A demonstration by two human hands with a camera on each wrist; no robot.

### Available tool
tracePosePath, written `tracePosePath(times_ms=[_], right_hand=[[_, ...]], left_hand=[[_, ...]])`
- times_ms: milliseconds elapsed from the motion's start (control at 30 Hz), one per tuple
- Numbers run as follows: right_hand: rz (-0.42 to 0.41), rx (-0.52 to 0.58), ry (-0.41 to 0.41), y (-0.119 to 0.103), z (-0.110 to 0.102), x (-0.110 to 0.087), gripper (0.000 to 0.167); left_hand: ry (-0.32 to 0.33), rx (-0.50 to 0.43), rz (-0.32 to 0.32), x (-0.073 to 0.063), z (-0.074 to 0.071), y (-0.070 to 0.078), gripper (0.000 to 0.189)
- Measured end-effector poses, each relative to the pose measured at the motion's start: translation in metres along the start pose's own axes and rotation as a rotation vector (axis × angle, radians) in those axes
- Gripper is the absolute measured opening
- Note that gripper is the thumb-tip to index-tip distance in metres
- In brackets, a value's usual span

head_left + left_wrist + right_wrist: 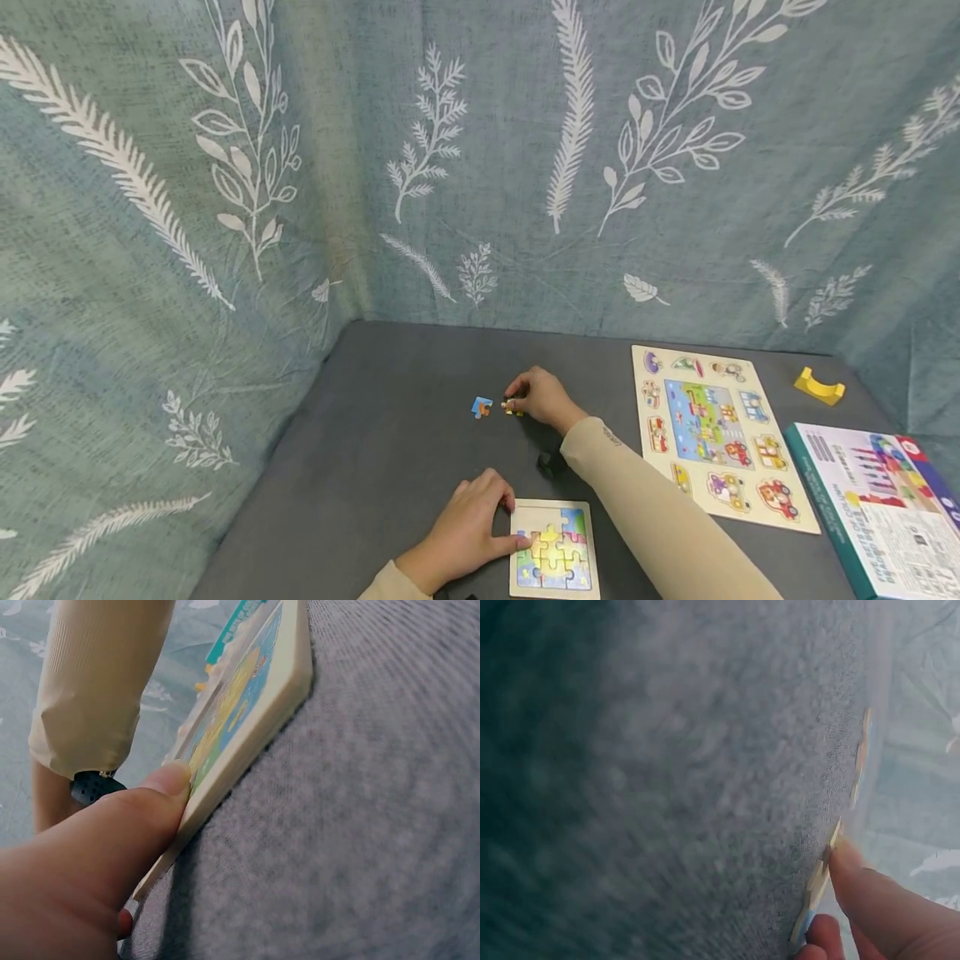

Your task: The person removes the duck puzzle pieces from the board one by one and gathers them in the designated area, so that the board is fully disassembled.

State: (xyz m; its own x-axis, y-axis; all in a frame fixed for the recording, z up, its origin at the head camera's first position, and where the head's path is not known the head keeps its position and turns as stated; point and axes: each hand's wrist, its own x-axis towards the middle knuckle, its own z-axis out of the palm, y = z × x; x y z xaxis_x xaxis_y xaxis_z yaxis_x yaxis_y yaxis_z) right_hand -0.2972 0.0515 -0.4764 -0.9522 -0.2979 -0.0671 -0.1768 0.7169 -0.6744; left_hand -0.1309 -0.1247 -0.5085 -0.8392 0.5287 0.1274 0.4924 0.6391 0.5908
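My left hand rests at the left side of a small wooden jigsaw tray, which lies on the dark cloth. Its straight thumb presses on the rim, and a fingertip touches near the far left corner. Interlocked yellow, green and blue pieces fill much of the tray; bare wood shows at its upper left. Farther forward, my right hand pinches a small yellow jigsaw piece low over the cloth, thumb against it in the right wrist view. Fingers partly cover this piece. Just left lies a blue and orange jigsaw piece.
A larger wooden picture board with vehicle pieces lies right of the right arm. Beyond it are a yellow arch block and a printed box. Leaf-patterned curtains rise behind the table and at its sides.
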Motion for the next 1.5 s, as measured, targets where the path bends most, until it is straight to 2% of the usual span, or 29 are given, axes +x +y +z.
tracePosePath(times_ms=[100,200,267,333,433,567,667,733,833,967,1133,1300,1500], right_hand=[[-0.071,-0.051,0.046,-0.001,-0.002,-0.005,0.01],[-0.158,-0.042,0.055,-0.006,-0.013,-0.023,0.008],[-0.235,-0.039,0.008,-0.01,-0.025,-0.043,0.004],[-0.314,-0.041,-0.078,-0.012,-0.035,-0.068,0.002],[-0.394,-0.077,-0.221,-0.006,-0.041,-0.105,0.009],[-0.364,-0.086,-0.316,0.013,-0.035,-0.148,0.007],[-0.337,-0.049,-0.31,0.028,-0.027,-0.171,0.013],[-0.351,-0.023,-0.29,0.036,-0.022,-0.181,0.018],[-0.383,-0.032,-0.26,0.044,-0.017,-0.19,0.023],[-0.395,-0.092,-0.225,0.045,-0.017,-0.191,0.027],[-0.391,-0.117,-0.182,0.044,-0.02,-0.188,0.022],[-0.42,-0.149,-0.178,0.042,-0.021,-0.188,0.021],[-0.439,-0.2,-0.125,0.036,-0.015,-0.188,0.017]], left_hand=[[-0.011,0.012,-0.009,0.001,0.0,0.0,0.051],[-0.033,0.023,-0.011,0.002,-0.001,0.001,0.058],[-0.041,0.021,-0.009,0.002,0.0,0.001,0.057],[-0.034,0.013,-0.007,0.002,0.0,0.001,0.056],[-0.018,0.005,-0.003,0.002,0.0,0.001,0.053],[-0.011,-0.001,0.001,0.0,0.0,0.0,0.051],[-0.027,-0.002,-0.001,-0.001,-0.001,0.0,0.052],[-0.042,-0.009,-0.002,-0.003,-0.001,0.0,0.052],[-0.052,-0.028,0.003,-0.003,-0.001,-0.001,0.051],[-0.04,-0.033,0.026,-0.001,-0.001,-0.003,0.051],[-0.041,-0.032,0.031,0.003,0.0,-0.004,0.051],[-0.049,-0.047,0.038,0.004,-0.002,-0.004,0.05],[-0.021,-0.039,0.09,0.001,-0.003,-0.006,0.046]])
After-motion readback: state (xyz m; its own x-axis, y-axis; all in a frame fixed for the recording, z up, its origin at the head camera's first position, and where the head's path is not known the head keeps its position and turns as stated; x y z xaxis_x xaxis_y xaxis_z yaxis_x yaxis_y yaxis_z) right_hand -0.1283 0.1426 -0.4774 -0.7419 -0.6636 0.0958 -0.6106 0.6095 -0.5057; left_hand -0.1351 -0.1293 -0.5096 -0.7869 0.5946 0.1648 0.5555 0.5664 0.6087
